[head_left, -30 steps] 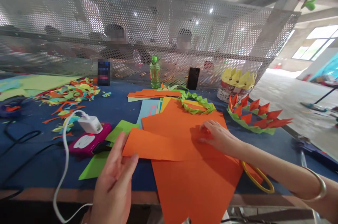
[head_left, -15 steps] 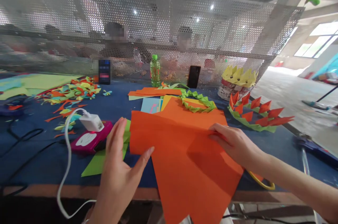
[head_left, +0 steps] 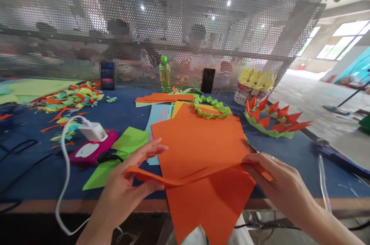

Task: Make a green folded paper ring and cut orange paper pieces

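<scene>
An orange paper sheet (head_left: 211,198) hangs over the table's front edge, its upper edge folded into a narrow band. At the left end of that band, my left hand (head_left: 127,183) curves around the paper, thumb below and fingers above. My right hand (head_left: 274,175) pinches the right end between thumb and fingers. Behind it, another orange sheet (head_left: 199,141) lies flat on a paper pile. The metal blades of scissors (head_left: 250,145) show just above my right fingers; their handles are hidden.
Left of my hands are green paper pieces (head_left: 131,139) and a pink power strip (head_left: 82,154) with a white charger (head_left: 93,131). Behind lie a green paper chain (head_left: 212,107), a red-pointed paper ring (head_left: 285,127), a green bottle (head_left: 165,75) and a phone (head_left: 208,80).
The band of the orange sheet has come down toward me, uncovering the sheet behind. My left hand has closed around its left end; my right hand has moved lower. The view has shifted slightly.
</scene>
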`<action>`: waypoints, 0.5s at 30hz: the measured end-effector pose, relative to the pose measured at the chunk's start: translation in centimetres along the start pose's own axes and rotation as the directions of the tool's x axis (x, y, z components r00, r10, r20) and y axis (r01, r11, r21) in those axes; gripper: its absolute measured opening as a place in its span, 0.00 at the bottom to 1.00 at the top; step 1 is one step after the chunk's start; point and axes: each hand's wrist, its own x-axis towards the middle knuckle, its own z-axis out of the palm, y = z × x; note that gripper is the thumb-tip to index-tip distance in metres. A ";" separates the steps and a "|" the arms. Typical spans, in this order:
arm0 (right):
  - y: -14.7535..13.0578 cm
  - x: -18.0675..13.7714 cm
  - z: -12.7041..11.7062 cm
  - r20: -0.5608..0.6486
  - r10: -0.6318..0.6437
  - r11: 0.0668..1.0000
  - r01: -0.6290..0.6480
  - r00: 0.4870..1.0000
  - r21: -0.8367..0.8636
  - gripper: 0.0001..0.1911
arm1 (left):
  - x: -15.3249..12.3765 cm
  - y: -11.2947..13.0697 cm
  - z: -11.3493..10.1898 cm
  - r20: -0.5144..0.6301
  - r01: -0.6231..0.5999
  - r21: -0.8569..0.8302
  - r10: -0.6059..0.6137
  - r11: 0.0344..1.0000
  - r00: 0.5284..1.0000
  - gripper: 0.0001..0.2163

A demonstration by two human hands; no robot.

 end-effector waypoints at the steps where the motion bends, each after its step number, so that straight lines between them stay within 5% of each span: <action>1: 0.1 -0.1 0.2 0.003 0.021 1.000 -0.021 1.000 -0.005 0.03 | -0.1 0.0 0.0 0.029 0.017 0.009 -0.017 1.000 0.999 0.35; 4: 0.5 0.1 0.6 0.029 0.071 0.997 -0.071 0.997 -0.010 0.03 | -0.6 0.2 -0.2 0.046 0.047 0.071 -0.050 0.996 0.998 0.36; 9: 0.7 0.8 0.7 0.050 0.087 0.996 -0.088 0.995 0.012 0.05 | -0.7 -0.1 -0.5 0.110 -0.067 0.252 0.040 0.965 0.993 0.14; 15: 0.3 0.8 0.1 0.003 0.097 0.995 -0.097 0.995 0.036 0.04 | -0.6 0.0 -0.1 -0.154 0.111 0.200 -0.081 0.974 0.985 0.10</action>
